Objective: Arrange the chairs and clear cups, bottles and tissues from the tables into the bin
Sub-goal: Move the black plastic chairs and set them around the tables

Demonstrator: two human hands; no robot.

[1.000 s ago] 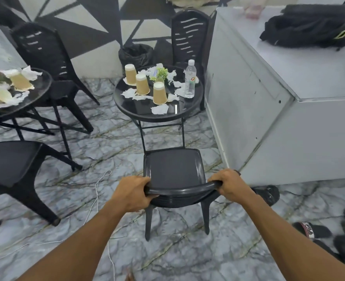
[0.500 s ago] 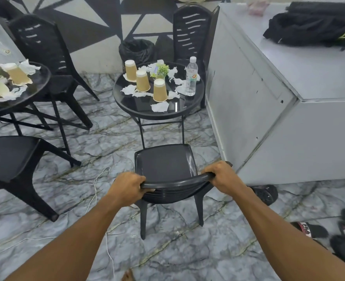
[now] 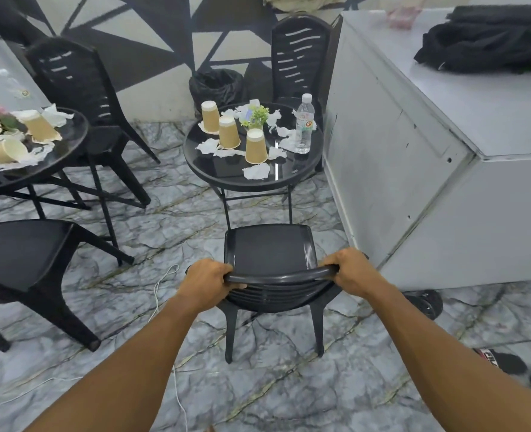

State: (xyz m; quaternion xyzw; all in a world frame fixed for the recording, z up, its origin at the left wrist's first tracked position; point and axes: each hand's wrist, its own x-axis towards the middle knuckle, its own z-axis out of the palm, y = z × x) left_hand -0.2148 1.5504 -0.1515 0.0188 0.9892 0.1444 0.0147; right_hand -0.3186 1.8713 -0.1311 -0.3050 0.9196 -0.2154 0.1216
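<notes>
A black plastic chair (image 3: 269,247) stands in front of me, its seat facing a round black table (image 3: 227,174). My left hand (image 3: 206,283) and my right hand (image 3: 353,271) both grip the top rail of its backrest. On the table stand three upturned paper cups (image 3: 255,146), a water bottle (image 3: 303,124), a small green plant (image 3: 255,115) and several crumpled tissues (image 3: 256,172). A black-lined bin (image 3: 217,85) sits behind the table by the wall.
Left is a second round table (image 3: 55,157) with tipped cups (image 3: 4,150) and tissues, plus two black chairs (image 3: 24,254). Another chair (image 3: 298,57) stands behind the near table. A grey counter (image 3: 414,169) with a black bag (image 3: 488,42) fills the right. Sandals (image 3: 498,363) and a white cable (image 3: 161,288) lie on the floor.
Both hands have pushed the chair forward, closer to the round table, and it has shifted slightly within the view. The grip on the backrest is unchanged.
</notes>
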